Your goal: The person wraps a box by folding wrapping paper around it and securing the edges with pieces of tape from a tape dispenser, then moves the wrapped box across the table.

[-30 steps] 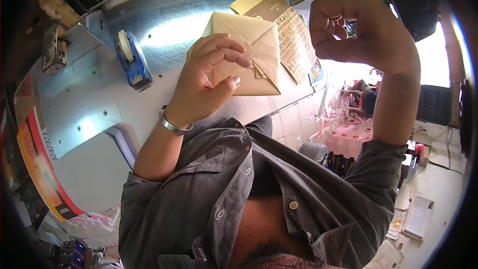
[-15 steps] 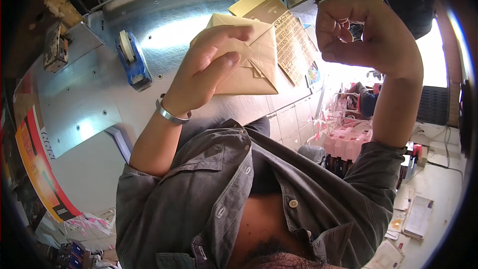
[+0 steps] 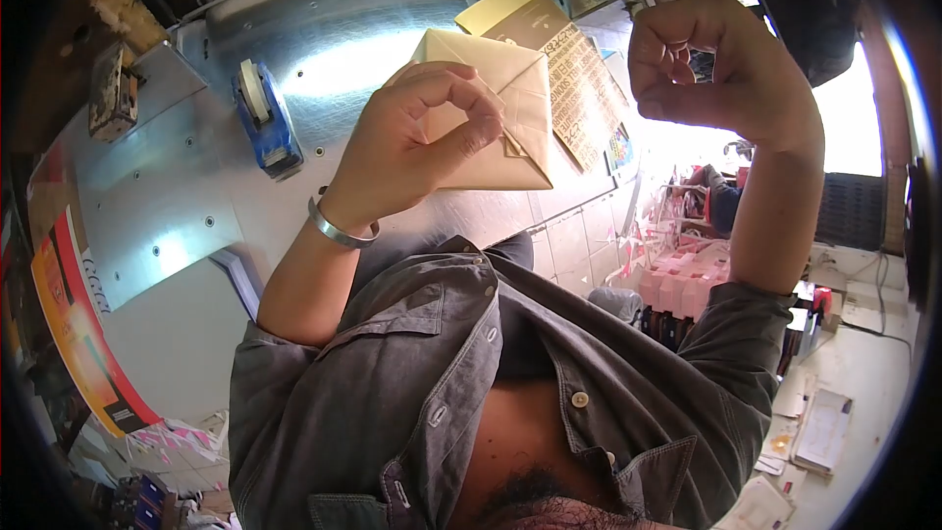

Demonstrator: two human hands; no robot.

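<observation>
A flat package wrapped in plain cream paper [image 3: 525, 113], with folded flaps on top, lies on the metal worktop. My left hand [image 3: 417, 137], with a metal bracelet at the wrist, is over its near left part and hides some of it. The thumb and index fingertips meet in a pinch above the folds; anything between them is too small to make out. My right hand [image 3: 726, 79] is raised to the right of the package, apart from it. Its fingers curl round to the thumb, and what they hold, if anything, cannot be seen.
A blue tape dispenser [image 3: 265, 128] stands on the metal worktop [image 3: 216, 182], left of the package. Behind the package lie brown printed sheets [image 3: 579, 88]. Pink bundles [image 3: 677, 270] sit lower down at the right. A red and orange printed panel [image 3: 83, 334] edges the left side.
My left thumb and index finger, apart before, have closed into a pinch over the package. My right hand keeps its curled shape and has barely shifted.
</observation>
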